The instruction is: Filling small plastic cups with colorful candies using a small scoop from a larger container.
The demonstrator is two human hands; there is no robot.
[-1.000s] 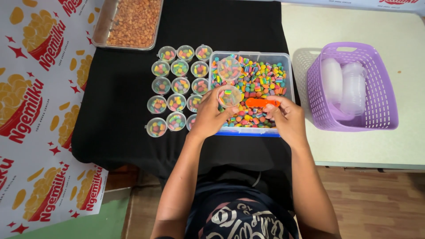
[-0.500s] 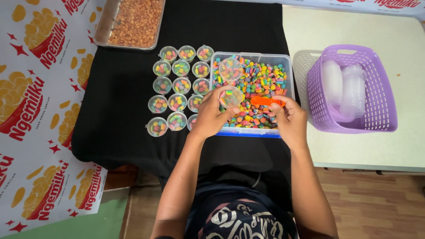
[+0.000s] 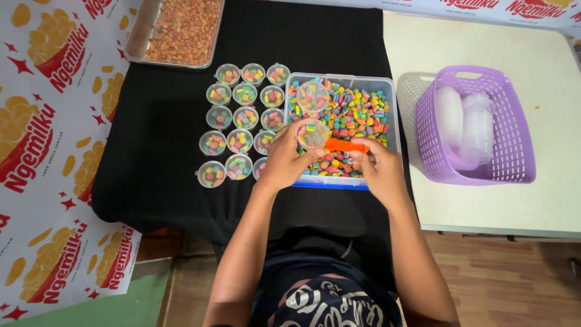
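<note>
My left hand (image 3: 283,158) has its fingers wrapped around a small clear plastic cup (image 3: 312,133), holding it tipped over the clear plastic bin (image 3: 390,115) of multicoloured candies (image 3: 357,115). A few candies already sit inside the cup. My right hand (image 3: 378,166) pinches the handle of an orange scoop (image 3: 346,146), fingers closed tight on it, with the scoop's tip reaching toward the mouth of the cup just above the candy. Another clear cup (image 3: 313,97) rests on top of the candies farther back in the bin.

Just left of the bin, on the black cloth (image 3: 163,151) over the worktop, stand rows of filled candy cups (image 3: 242,124), close together. Beyond them, at the far left corner, lies a metal tray of brown nuts (image 3: 181,30). To my right, well apart from the bin on the pale worktop (image 3: 544,206), a purple basket (image 3: 514,151) holds stacks of empty clear cups (image 3: 466,124).
</note>
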